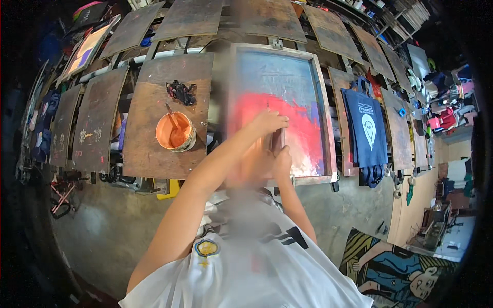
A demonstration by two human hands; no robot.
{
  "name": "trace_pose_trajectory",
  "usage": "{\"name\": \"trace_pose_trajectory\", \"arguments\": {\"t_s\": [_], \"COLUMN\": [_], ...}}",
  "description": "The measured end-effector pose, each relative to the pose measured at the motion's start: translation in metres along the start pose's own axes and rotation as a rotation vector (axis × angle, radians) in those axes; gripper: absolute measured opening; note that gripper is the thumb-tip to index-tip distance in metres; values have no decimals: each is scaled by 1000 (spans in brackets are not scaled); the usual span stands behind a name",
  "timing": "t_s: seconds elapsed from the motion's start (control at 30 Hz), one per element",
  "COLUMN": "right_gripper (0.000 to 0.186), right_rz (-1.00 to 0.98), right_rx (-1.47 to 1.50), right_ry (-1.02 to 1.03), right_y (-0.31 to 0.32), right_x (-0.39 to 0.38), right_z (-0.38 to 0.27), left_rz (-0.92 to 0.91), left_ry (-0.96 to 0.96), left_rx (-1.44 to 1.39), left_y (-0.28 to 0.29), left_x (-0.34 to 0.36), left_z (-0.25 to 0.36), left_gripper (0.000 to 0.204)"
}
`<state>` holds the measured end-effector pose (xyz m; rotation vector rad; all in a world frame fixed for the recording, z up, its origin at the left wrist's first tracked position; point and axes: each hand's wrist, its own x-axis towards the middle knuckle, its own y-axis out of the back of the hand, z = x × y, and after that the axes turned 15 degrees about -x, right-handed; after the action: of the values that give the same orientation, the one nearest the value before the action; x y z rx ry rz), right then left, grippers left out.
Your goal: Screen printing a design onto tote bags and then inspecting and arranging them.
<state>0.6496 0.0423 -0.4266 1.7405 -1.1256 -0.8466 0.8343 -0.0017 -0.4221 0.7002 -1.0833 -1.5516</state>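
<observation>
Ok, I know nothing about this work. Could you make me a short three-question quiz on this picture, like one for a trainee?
1. True or false: the navy tote bags lie to the right of the screen-printing frame.
2. Multiple choice: what stands in the orange ink tub? A: a sponge; B: a stick; C: scissors.
3. Which is nearer the white shirt on the squeegee: the left-hand grip or the right-hand grip?

Key: 1. True. 2. B. 3. The right-hand grip.
</observation>
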Motion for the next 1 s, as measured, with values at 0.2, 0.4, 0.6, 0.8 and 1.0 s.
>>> {"name": "trace_pose_trajectory", "arguments": {"t_s": [0.2,0.4,0.6,0.8,1.0], "right_gripper": [48,53,44,39,36], "right_rz": [-26,49,16,-117,-209], "right_rx": [-82,-75,-169,-282,-291], "right_ry": [-54,-80,158,399,282], "right_y": [5,-17,21,65,43], "right_x": [-44,-2,12,-9,-13], "right_z": [9,-29,-16,-13,-13], "left_rz": [83,88,160,169,122], "left_ry": [-81,-11,-42,-6,27], "left_rx": [-162,-46,44,-74,-142], "left_y": [-25,1,46,45,22], "left_x": [-29,-22,-41,-96,-96], "left_z": [36,-5,-1,22,9], "left_gripper": [39,39,45,47,46]}}
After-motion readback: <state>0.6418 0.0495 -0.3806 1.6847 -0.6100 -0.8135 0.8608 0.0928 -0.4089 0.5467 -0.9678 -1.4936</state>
